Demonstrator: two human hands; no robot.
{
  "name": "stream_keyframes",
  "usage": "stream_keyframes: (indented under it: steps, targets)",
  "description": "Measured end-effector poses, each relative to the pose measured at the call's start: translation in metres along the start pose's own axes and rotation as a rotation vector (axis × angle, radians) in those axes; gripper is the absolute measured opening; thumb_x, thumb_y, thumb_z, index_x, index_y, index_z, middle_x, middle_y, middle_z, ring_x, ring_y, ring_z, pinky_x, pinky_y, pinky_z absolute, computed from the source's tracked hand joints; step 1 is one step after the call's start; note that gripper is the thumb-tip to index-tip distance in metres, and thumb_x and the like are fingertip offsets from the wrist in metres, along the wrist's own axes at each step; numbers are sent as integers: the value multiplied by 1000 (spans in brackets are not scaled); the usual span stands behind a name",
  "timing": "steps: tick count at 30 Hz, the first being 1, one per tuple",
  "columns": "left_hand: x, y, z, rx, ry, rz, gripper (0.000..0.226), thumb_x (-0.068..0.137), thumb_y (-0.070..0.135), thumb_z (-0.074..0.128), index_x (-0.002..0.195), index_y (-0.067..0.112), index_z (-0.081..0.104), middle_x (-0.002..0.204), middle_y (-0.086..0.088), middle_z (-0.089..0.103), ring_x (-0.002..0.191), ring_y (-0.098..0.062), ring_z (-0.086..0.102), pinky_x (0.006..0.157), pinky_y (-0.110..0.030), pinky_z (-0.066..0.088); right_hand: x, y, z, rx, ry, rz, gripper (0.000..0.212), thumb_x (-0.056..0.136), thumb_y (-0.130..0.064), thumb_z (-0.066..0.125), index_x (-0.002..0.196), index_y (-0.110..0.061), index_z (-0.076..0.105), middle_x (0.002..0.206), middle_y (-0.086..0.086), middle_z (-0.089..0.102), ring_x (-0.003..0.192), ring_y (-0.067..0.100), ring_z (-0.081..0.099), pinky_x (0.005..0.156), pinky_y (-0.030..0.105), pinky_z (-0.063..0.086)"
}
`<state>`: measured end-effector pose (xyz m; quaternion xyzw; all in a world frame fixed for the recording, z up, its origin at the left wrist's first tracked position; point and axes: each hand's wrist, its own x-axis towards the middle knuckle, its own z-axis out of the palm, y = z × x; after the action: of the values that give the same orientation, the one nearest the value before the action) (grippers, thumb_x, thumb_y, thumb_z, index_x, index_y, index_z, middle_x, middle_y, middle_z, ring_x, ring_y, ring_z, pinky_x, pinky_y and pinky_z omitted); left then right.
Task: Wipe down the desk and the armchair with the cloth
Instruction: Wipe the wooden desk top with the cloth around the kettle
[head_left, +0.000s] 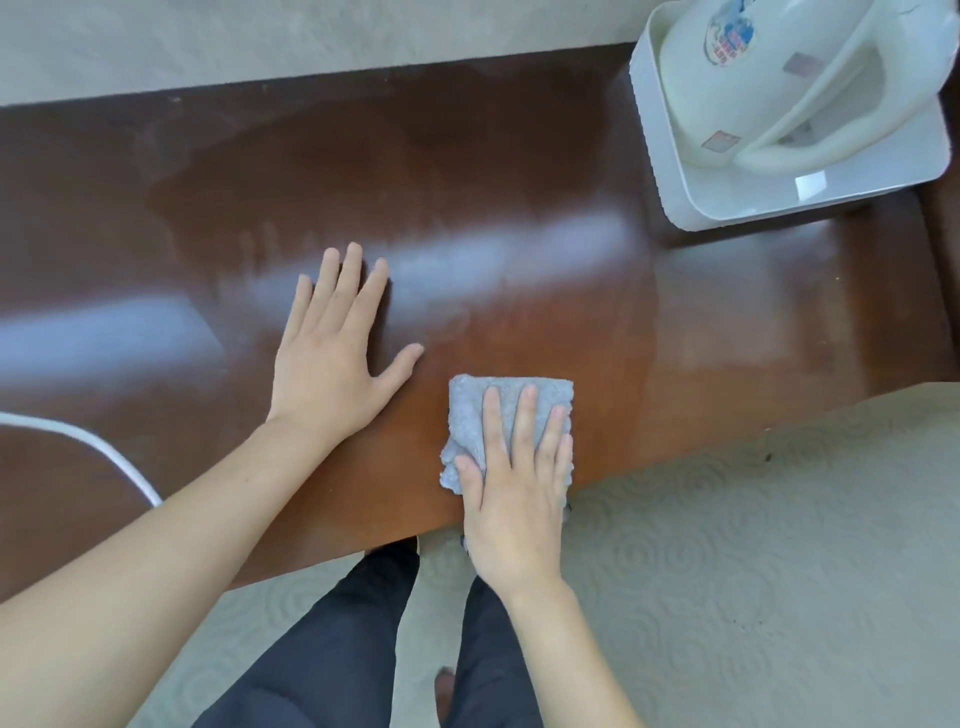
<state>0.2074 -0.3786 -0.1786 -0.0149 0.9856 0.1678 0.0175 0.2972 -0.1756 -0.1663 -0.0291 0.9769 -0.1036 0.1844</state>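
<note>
Head view: I see my right hand (511, 499) pressing flat, fingers (524, 415) straight and slightly apart, on the folded grey terry cloth (470, 410) near the front edge of the glossy brown wooden surface (519, 182); my left hand (332, 353) rests open beside it, fingers spread; a white plastic kettle (769, 78) stands in a white tray (670, 182) at the far right.

Premises appear to be a hotel room or a similar furnished room. Evidence: polished brown wooden desk (519, 171); white electric kettle (769, 88) in white tray (831, 192) at desk's far right corner; patterned beige carpet (753, 545).
</note>
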Motion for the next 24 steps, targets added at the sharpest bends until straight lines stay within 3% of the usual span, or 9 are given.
stream_keyframes:
  steps: [4,8,15,24]
  targets:
    - [-57,-42,-9,103,1,-136,80,95,60,43,159,16,23,167,-15,14,155,-30,7,125,-49,9,-7,-18,4,-35,-79,-82,61,104,-53,15,158,-33,-3,167,5,-12,151,36,-18,123,51,-4]
    - [-99,-65,-7,209,-44,-198,83,93,70,33,160,23,19,169,-13,7,155,-33,4,124,-51,7,62,-26,-13,-14,-82,-99,62,102,-55,15,155,-37,-11,163,-1,-23,149,33,-25,122,47,-14]
    - [-100,-67,0,216,-16,-260,85,89,81,23,160,34,14,169,-13,6,155,-32,2,125,-49,4,151,-68,-30,-38,-3,-89,63,104,-52,19,158,-29,-4,166,5,-16,150,37,-21,122,51,-10]
    - [-104,-68,-2,194,18,-266,86,88,79,29,160,31,21,168,-13,11,155,-30,6,125,-51,9,-25,-59,29,-46,10,-244,61,104,-49,22,160,-27,8,168,6,-5,152,36,-13,123,51,-2]
